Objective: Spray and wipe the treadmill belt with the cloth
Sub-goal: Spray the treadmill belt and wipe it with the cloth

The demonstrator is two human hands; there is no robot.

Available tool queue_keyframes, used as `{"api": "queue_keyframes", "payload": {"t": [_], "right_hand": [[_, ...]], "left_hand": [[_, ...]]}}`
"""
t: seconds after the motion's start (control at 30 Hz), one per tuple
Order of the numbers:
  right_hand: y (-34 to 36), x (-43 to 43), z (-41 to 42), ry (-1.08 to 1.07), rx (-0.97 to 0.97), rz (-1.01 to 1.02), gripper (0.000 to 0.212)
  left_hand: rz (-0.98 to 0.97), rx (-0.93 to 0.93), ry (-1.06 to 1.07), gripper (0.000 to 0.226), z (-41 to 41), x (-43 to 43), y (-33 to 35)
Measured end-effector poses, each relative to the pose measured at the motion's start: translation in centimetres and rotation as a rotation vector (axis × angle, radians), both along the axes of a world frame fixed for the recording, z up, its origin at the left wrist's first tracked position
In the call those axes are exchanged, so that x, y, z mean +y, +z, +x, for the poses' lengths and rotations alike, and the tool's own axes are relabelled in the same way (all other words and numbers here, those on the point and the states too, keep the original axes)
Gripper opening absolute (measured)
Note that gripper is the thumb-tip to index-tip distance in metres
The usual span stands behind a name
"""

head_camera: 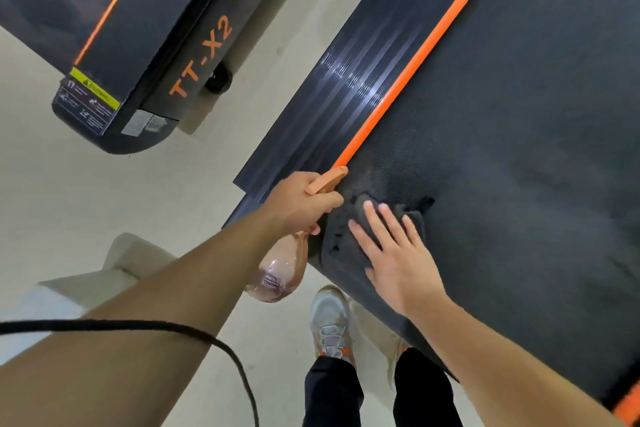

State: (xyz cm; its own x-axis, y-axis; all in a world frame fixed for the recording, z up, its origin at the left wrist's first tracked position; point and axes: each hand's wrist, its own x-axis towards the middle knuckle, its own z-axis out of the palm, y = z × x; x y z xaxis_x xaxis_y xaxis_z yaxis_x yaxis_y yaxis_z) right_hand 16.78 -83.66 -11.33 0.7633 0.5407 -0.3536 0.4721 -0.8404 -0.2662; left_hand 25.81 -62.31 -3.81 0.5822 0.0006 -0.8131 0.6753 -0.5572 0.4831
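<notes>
Lettering reading TT-X2 marks a second treadmill (138, 45) at the upper left. It stands apart from the one being cleaned, with a band of pale floor (104, 201) between them. A black cable (221, 350) loops across the lower left corner, in front of the left forearm.

The left hand (298, 204) is wrapped around the neck of a spray bottle (280, 277) (clear, with an orange trigger (327, 180)). It holds the bottle at the near left corner of the treadmill, where the ribbed side rail (346, 87) and its orange strip (415, 59) end.

Just right of that hand, a dark cloth (419, 218) lies flat on the treadmill belt (519, 149), close to the belt's near end. The right hand (398, 260) rests palm down on top of the cloth, fingers straight and spread, pressing it to the belt. The two hands are near each other but apart.

Beyond the cloth and to its right, the belt runs wide and open to the frame edge. The orange strip bounds it on the left, and its rounded near end drops away under the right wrist. A grey shoe (330, 322) stands on the floor beside that end
</notes>
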Motion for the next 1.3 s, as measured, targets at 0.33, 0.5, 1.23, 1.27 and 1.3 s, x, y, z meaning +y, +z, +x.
{"api": "queue_keyframes", "payload": {"t": [0.33,0.5,1.23,1.27,1.3], "right_hand": [[-1.4,-1.2,11.2,-0.438,-0.089,-0.084,0.075],[-0.3,-3.9,0.9,-0.124,-0.026,-0.058,0.088],[0.8,-9.8,-6.5,-0.782,0.051,-0.201,0.092],[1.0,-9.9,-7.1,-0.783,0.059,-0.200,0.093],[1.1,-9.9,-7.8,-0.790,0.069,-0.199,0.093]], "left_hand": [[-0.014,0.025,-0.017,0.024,-1.3,1.6,-1.2],[-0.053,-0.006,-0.018,0.045,0.6,-1.1,0.5],[0.013,-0.094,-0.482,0.020,2.0,-14.9,-1.0],[0.003,-0.095,-0.483,0.020,2.0,-15.1,-1.1],[-0.004,-0.098,-0.480,0.020,2.0,-15.4,-1.0]]}}
